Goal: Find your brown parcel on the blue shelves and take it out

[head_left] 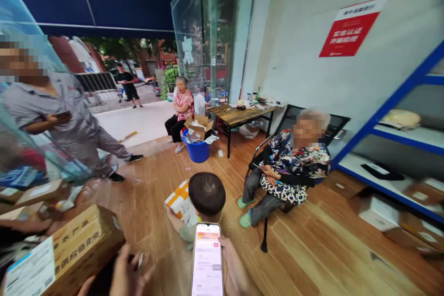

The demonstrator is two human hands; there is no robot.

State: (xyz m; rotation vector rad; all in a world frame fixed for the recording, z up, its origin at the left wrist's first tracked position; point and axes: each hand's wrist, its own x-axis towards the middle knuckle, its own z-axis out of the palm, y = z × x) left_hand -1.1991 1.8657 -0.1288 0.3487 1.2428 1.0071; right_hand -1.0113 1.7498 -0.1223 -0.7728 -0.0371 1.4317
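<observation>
My right hand (236,266) is wrapped round a phone (207,261) at the bottom middle, its lit white screen facing me. Left of it, a motion-blurred hand that appears to be my left hand (128,270) rises from the bottom edge. It is beside a brown cardboard box (79,245) with printed characters and a white label. A dark shape lies between that hand and the box; I cannot make out what it is. Just beyond the phone, a child (207,192) seen from behind holds a white parcel (180,201) with orange tape.
A person in grey (62,111) stands at left near piled parcels (41,194). On the right, someone sits in a black chair (277,120). A blue bin (197,150) with cartons stands before a wooden table (239,115). Blue shelves (402,134) line the right wall.
</observation>
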